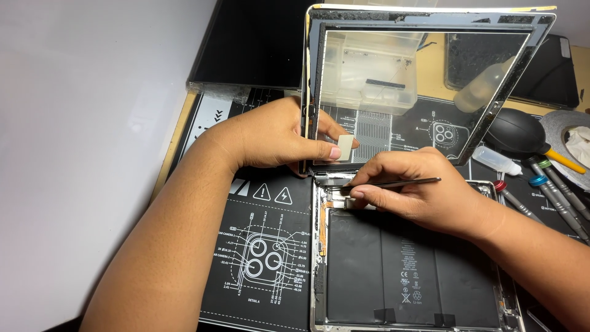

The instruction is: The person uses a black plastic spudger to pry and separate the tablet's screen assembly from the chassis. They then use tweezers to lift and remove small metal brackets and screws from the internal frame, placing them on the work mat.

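Observation:
An opened tablet body (319,258) lies on a black repair mat (258,203), its large black battery (399,270) exposed. Its glass front panel (424,86) is lifted upright at the tablet's top edge. My left hand (270,135) grips the panel's left lower edge, with a small pale tab (345,147) under the thumb. My right hand (418,190) holds thin metal tweezers (399,182), tips pointing left at the connector area (338,193) near the tablet's top left corner.
Behind the glass stands a clear plastic parts box (369,74) and a small squeeze bottle (482,86). At right are a black air blower (516,130), a dropper bottle (496,161), several screwdrivers (553,197) and a tape roll (565,144). A dark screen panel (252,43) lies at the back left.

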